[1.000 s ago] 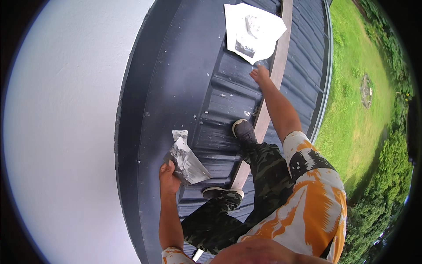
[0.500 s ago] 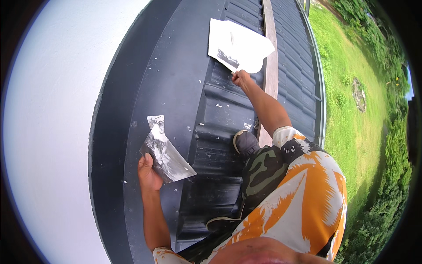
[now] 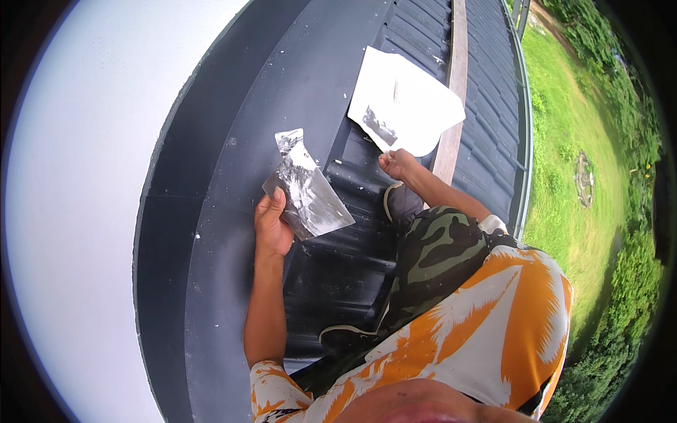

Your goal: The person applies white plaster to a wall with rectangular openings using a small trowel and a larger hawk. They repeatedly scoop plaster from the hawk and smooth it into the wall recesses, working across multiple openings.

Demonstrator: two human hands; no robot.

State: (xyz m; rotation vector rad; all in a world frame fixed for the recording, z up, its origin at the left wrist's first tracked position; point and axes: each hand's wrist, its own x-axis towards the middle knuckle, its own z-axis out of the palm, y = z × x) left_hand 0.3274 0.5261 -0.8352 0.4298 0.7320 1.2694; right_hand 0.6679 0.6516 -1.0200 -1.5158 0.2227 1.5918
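My left hand (image 3: 273, 222) grips the lower left edge of a thin grey sheet (image 3: 315, 204) smeared with white paste, its thumb on top. A narrower, paste-covered end (image 3: 288, 143) sticks up from that sheet. To the right and farther off, my right hand (image 3: 399, 163) is closed on the near edge of a larger white sheet (image 3: 416, 106) with cut corners. A dark smeared patch marks the white sheet near my fingers. The two sheets are apart, both held over dark roofing.
Smooth dark flashing (image 3: 229, 211) runs beside a white wall (image 3: 77, 211) at left. Ribbed dark roof panels (image 3: 338, 264) lie under my shoe (image 3: 404, 204). A wooden plank (image 3: 451, 84) crosses the roof; beyond its right edge lies grass (image 3: 557, 155), lower down. White specks dot the roof.
My left hand has moved up and to the right with the grey sheet, closer to the white sheet. My right hand and the white sheet sit lower and farther right; the view has shifted too.
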